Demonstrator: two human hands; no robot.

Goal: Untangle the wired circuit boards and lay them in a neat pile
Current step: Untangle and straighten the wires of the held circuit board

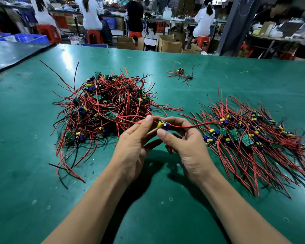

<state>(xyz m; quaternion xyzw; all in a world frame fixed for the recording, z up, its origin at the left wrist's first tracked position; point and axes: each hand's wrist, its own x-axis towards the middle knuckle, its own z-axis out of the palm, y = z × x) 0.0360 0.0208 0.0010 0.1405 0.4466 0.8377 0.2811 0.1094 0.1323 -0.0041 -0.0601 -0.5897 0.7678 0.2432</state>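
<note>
A tangled heap of small circuit boards with red and black wires [107, 110] lies on the green table left of centre. To the right, a flatter pile of boards [250, 136] lies with its wires fanned in one direction. Between them, above the table, my right hand [185, 143] pinches one small board [163, 125] with a yellow and a blue part. My left hand [136, 143] pinches that board's red wire [130, 118] just left of it. Another red wire runs from the board toward the right pile.
A few loose wired boards [180, 73] lie farther back on the green table [157, 199]. A darker table [11, 53] adjoins at the far left. Beyond the far edge are cardboard boxes [167, 44], red stools and seated people at other benches.
</note>
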